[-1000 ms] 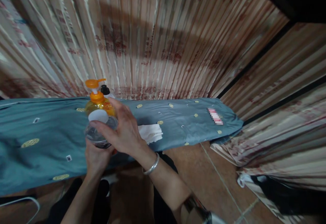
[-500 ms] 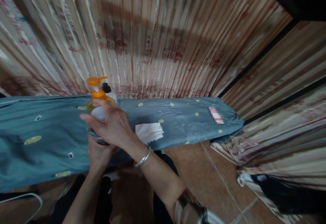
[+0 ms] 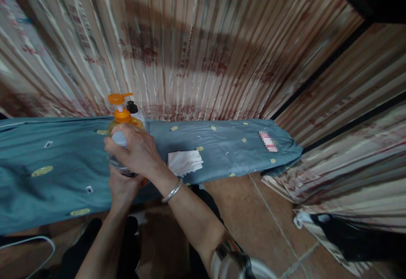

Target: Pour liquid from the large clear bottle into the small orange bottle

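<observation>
Right hand (image 3: pixel 137 152) has slid up and over the white cap (image 3: pixel 119 138) since a second ago; back then the cap showed whole under spread fingers, now the fingers curl closed around it and only a sliver shows. Left hand (image 3: pixel 122 184) sits lower as before, wrapped closed around the bottom of the clear bottle (image 3: pixel 118 165), gripping it from below. Bottle is upright, held just above the near part of the tabletop (image 3: pixel 57 160), which is covered in blue-grey cloth with small yellow round motifs. Silver bangle (image 3: pixel 171 191) on the right wrist. Directly behind the held bottle, touching or nearly so in this view, stands an orange pump bottle (image 3: pixel 121 111) with yellowish liquid; a black-capped bottle (image 3: pixel 132 109) just to its right, mostly hidden. Folded white tissue (image 3: pixel 184 161) lies on the cloth just right of the right wrist, apart from both hands. Striped curtain (image 3: pixel 203 50) hangs behind the tabletop. Brown tiled floor (image 3: pixel 253 224) below right. Small blurred patch on the far right of the cloth, can't tell what it is.
</observation>
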`<state>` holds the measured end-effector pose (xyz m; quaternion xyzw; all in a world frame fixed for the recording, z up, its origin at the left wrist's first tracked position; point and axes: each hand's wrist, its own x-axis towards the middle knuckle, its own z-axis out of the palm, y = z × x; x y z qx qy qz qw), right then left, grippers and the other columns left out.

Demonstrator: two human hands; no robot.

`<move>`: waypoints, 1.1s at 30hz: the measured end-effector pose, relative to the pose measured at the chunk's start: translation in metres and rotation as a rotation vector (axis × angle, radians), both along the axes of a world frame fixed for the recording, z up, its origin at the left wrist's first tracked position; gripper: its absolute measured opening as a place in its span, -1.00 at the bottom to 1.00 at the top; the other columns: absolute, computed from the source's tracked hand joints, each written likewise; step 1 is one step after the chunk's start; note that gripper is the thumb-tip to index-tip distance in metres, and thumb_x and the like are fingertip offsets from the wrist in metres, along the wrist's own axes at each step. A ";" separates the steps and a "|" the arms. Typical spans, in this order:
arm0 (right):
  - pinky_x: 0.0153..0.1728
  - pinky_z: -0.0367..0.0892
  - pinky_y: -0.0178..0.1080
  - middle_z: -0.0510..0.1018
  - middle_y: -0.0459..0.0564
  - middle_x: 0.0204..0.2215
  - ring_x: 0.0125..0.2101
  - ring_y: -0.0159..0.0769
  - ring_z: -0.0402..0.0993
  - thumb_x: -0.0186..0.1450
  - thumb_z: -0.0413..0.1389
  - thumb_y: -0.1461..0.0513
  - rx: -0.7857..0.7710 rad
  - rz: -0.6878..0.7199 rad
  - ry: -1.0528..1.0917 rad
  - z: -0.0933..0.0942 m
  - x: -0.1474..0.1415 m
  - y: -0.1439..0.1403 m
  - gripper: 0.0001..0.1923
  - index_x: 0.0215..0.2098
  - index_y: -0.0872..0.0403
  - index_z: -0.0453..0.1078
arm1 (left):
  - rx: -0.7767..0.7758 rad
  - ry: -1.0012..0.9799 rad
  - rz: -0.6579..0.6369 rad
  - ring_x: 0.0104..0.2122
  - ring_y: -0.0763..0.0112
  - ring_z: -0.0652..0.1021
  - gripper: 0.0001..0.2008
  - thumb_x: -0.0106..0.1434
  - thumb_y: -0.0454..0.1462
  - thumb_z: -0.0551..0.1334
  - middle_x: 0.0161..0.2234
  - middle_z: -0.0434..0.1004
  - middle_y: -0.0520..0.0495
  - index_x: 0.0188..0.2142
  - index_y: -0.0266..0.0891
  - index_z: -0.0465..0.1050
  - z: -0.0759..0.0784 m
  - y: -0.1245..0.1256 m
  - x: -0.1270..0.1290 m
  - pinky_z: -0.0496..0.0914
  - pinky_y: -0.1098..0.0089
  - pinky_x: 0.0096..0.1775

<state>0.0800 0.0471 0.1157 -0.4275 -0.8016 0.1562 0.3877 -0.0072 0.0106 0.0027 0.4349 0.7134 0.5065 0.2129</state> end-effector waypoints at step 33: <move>-0.19 0.40 0.00 0.53 0.15 -0.48 -0.29 0.02 0.52 0.39 0.00 -0.24 0.194 0.089 -0.316 0.026 0.013 0.009 -0.43 -0.43 0.04 0.38 | 0.129 -0.286 -0.091 -0.23 0.16 0.63 -0.34 -0.16 -0.18 0.46 -0.21 0.61 -0.09 -0.05 -0.16 0.29 0.002 -0.011 0.005 0.51 0.15 -0.15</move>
